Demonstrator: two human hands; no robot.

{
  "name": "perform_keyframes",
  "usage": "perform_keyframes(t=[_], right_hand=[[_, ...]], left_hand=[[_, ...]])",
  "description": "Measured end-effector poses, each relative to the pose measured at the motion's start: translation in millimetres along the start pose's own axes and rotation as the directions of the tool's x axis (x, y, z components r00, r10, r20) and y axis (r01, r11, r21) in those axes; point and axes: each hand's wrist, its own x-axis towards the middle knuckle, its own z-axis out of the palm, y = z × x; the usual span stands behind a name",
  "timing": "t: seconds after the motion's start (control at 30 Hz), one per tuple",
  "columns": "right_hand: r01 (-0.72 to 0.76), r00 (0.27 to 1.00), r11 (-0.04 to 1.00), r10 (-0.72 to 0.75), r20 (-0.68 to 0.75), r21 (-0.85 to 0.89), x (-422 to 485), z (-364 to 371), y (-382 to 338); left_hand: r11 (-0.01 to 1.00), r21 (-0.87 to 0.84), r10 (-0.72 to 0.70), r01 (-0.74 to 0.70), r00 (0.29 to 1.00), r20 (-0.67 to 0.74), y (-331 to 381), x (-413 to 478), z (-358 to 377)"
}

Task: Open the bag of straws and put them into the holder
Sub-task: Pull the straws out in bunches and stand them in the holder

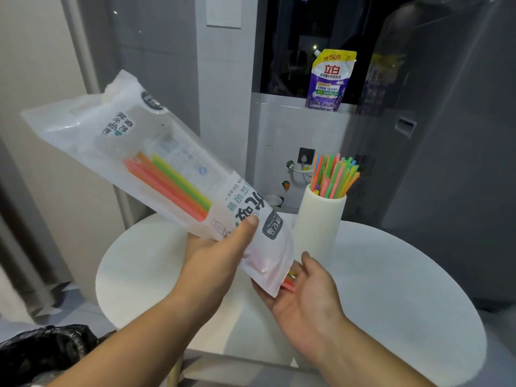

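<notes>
Holder (pixel 318 224) is standing upright on the white table (pixel 405 289), centre right of the frame. It's carrying a dense bunch of mixed-colour straws (pixel 335 174), fanning out above its rim.

Bag (pixel 134 146) is running diagonally from upper left down to centre, sealed end high, mouth low. Only a few bagged straws (pixel 173 188) are sitting inside it, orange, pink and green, lying along its length. Pink straw tips (pixel 289 284) are poking out of the mouth at lower centre.

Your left hand (pixel 220 247) is gripping the bag near its lower end, thumb pressing across the printed front, fingers wrapping behind. Your right hand (pixel 304 289) is cupping palm-up directly under the mouth, fingers relaxed, clenching nothing; the straw tips are touching its fingers. The bag's mouth is hanging just left of the holder and nearer to you; can't tell whether they're touching.

Background: a purple detergent pouch (pixel 331 79) is standing on the ledge, upper right of centre. A black plastic sack (pixel 42 350) is bunching in the lower left corner.
</notes>
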Motion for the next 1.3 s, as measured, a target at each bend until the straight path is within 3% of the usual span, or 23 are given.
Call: perform_keyframes(t=[0.17, 0.33, 0.5, 0.73, 0.83, 0.97, 1.3], right_hand=[[0.063, 0.995, 0.973, -0.078, -0.059, -0.223, 6.4, -7.0, -2.1], [0.172, 0.984, 0.930, -0.174, 0.023, -0.326, 9.6, -8.2, -13.4], [0.243, 0.970, 0.922, -0.238, 0.055, -0.300, 9.6, -9.2, -26.9], [0.351, 0.936, 0.876, -0.334, 0.110, -0.330, 9.1, -13.7, -41.3], [0.336, 0.939, 0.909, -0.302, 0.166, -0.245, 7.1, -12.7, -43.1], [0.268, 0.957, 0.958, -0.252, 0.141, -0.105, 6.1, -9.8, -39.9], [0.342, 0.940, 0.921, -0.337, 0.057, -0.186, 9.6, -8.6, -42.2]], left_hand=[[0.999, -0.032, -0.011, 0.008, 0.997, -0.071, 5.5, 2.0, -2.3], [0.982, -0.160, -0.127, 0.103, 0.981, -0.147, 6.5, 7.8, -7.0], [0.952, -0.223, -0.247, 0.207, 0.954, -0.169, 7.3, 12.2, -11.8], [0.872, -0.338, -0.397, 0.355, 0.916, -0.063, 2.6, 9.9, -8.4], [0.838, -0.414, -0.414, 0.356, 0.909, -0.054, 2.0, 8.7, -4.5], [0.823, -0.446, -0.409, 0.353, 0.912, -0.033, 2.1, 5.2, 1.0], [0.811, -0.466, -0.404, 0.354, 0.915, -0.007, 4.2, 2.2, 3.3]])
